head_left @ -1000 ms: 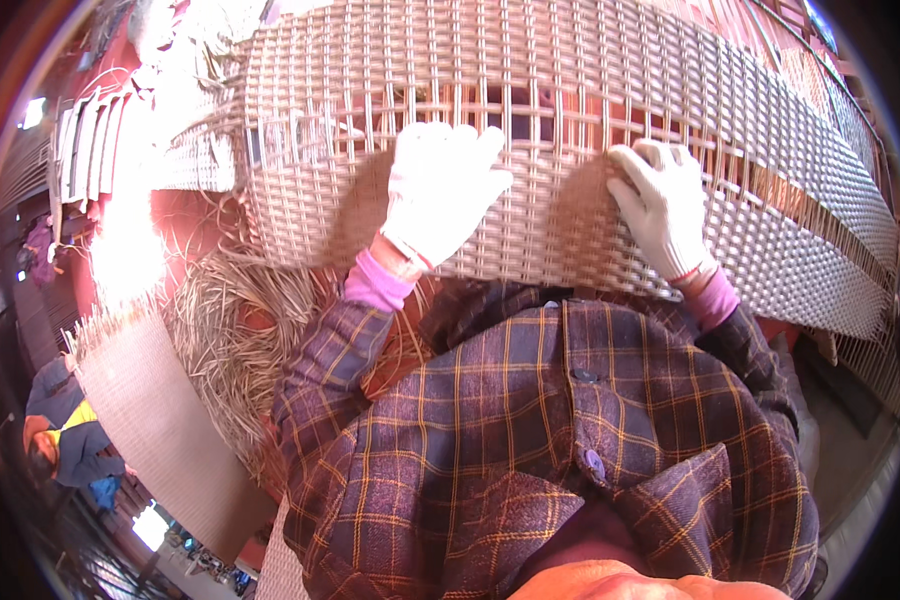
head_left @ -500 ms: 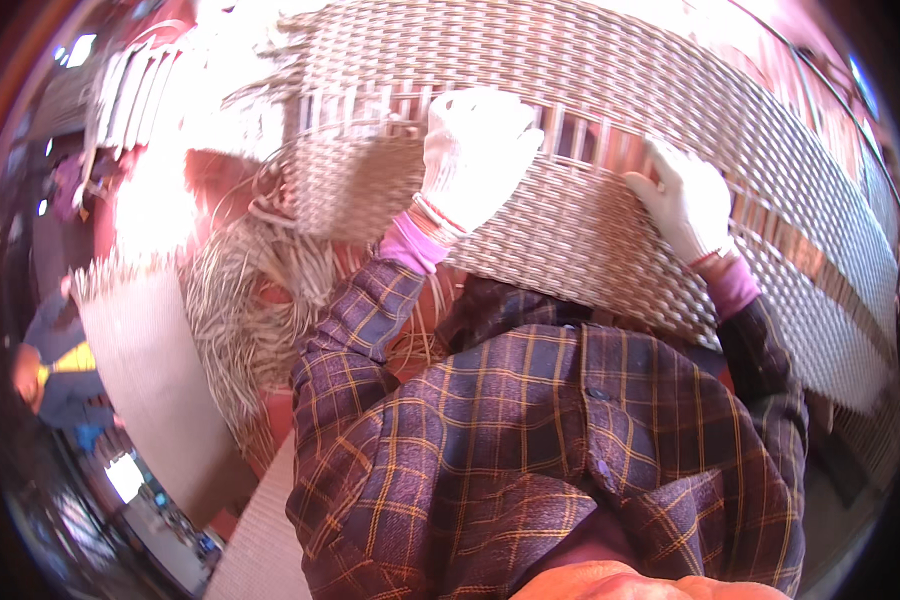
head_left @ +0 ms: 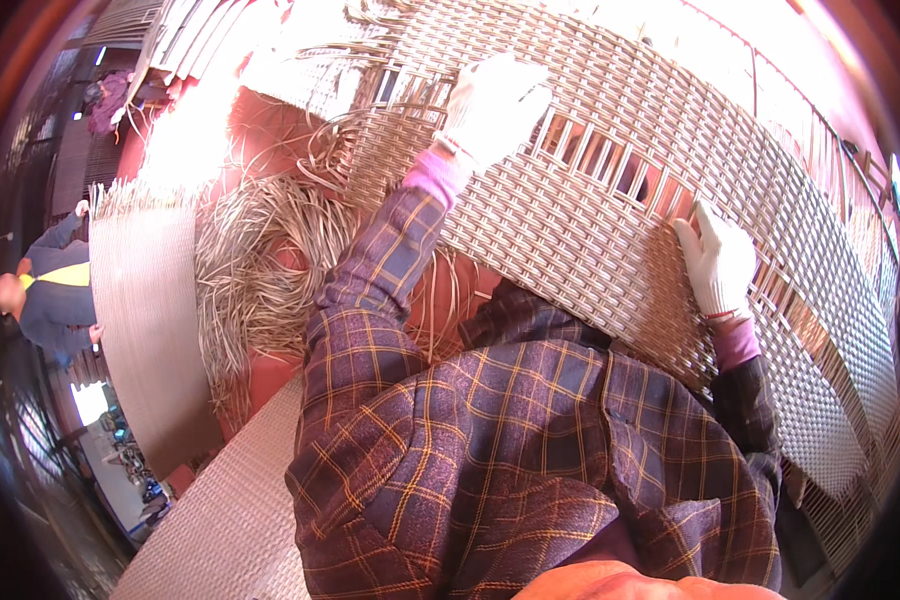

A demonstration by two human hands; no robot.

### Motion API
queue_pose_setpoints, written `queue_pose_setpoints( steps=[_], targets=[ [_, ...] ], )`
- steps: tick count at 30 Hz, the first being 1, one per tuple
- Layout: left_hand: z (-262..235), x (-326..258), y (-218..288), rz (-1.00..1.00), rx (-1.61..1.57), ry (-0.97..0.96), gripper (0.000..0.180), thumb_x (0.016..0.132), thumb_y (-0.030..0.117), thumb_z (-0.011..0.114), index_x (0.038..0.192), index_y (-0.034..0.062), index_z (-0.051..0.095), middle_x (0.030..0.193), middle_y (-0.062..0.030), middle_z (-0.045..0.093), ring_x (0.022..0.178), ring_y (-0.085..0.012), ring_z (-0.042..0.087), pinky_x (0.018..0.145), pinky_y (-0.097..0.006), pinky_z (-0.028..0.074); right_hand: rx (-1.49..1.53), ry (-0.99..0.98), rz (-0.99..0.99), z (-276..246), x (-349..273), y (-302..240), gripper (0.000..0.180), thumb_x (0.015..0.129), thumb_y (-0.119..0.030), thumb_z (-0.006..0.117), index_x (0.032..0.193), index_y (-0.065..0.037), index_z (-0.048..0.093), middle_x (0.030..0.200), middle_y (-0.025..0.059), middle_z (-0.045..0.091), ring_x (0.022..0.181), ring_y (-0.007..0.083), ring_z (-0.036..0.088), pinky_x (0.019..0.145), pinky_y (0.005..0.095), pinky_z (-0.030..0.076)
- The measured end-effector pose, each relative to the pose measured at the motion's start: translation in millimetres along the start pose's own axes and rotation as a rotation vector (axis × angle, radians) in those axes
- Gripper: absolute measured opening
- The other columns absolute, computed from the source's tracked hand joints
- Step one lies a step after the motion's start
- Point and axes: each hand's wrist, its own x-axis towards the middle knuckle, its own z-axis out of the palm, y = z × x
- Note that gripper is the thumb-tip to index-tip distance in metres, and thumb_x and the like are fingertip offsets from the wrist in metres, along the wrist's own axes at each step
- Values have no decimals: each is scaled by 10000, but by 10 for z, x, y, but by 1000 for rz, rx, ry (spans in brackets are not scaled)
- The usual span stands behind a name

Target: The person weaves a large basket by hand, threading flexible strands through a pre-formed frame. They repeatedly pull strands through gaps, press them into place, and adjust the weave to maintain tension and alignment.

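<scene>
The woven sheet [head_left: 560,235] lay in front of the checked shirt [head_left: 530,430], mostly filled, with a gappy strip [head_left: 610,165] left. Left hand [head_left: 497,110] and right hand [head_left: 720,262] touched it; I couldn't tell if either gripped.

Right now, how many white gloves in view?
2: one on the left hand, one on the right hand, both at the woven panel. Others could be hidden.

Woven sheet [head_left: 570,225] lies before the person [head_left: 530,430]; open band [head_left: 620,170] runs lengthwise through it. Left grip [head_left: 492,112] over the band toward the sheet's left end; right grip [head_left: 718,265] at the band, farther right. Strand heap [head_left: 260,265] left of sheet; second panel [head_left: 150,320] left of heap, co-worker [head_left: 55,295] beyond. Third panel [head_left: 235,500] left of person.
</scene>
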Motion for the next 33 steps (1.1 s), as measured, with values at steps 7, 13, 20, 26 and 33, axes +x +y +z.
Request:
queue_pose_setpoints(
  steps=[7, 13, 20, 26, 33],
  targets=[
    [-131, -394, -125, -318, 214, -169, 196, 983, 263, 644, 952, 100, 747, 921, -107, 746, 856, -279, 714, 752, -461, 583, 21, 24, 4, -63, 30, -58, 370, 972, -315, 765, 1212, -34, 747, 768, 123, 683, 696, 324, 693, 658, 422, 523],
    [82, -442, -213, 161, 404, -223, 202, 979, 200, 614, 1054, 72, 751, 1064, -143, 754, 1054, -349, 693, 920, -511, 559, 49, 157, -2, 36, -51, -10, 339, 998, -347, 730, 1238, -109, 759, 788, 112, 740, 711, 305, 723, 712, 432, 577],
    [30, -261, 3, -83, 158, -12, 257, 999, 248, 709, 1129, 36, 776, 1070, -150, 783, 997, -337, 716, 950, -478, 557, 123, 270, -18, -105, -594, 267, 297, 959, -163, 750, 1238, -61, 737, 1181, 80, 760, 1097, 281, 686, 945, 434, 514],
    [175, -311, 553, -241, 235, -240, 401, 1026, 432, 672, 1221, 95, 763, 1293, -111, 744, 1214, -303, 662, 1091, -510, 490, -57, 123, 28, -200, -603, 384, 332, 961, -170, 735, 1271, -52, 724, 1190, 119, 752, 1063, 312, 680, 968, 452, 498],
    [169, -338, 398, -320, -70, -35, 429, 1005, 425, 725, 1263, 83, 750, 1256, -144, 739, 1162, -310, 699, 1033, -487, 526, 295, 177, 194, -46, -446, 292, 291, 996, -230, 734, 1183, -9, 770, 857, 176, 748, 768, 350, 738, 750, 396, 555]
  ],
)
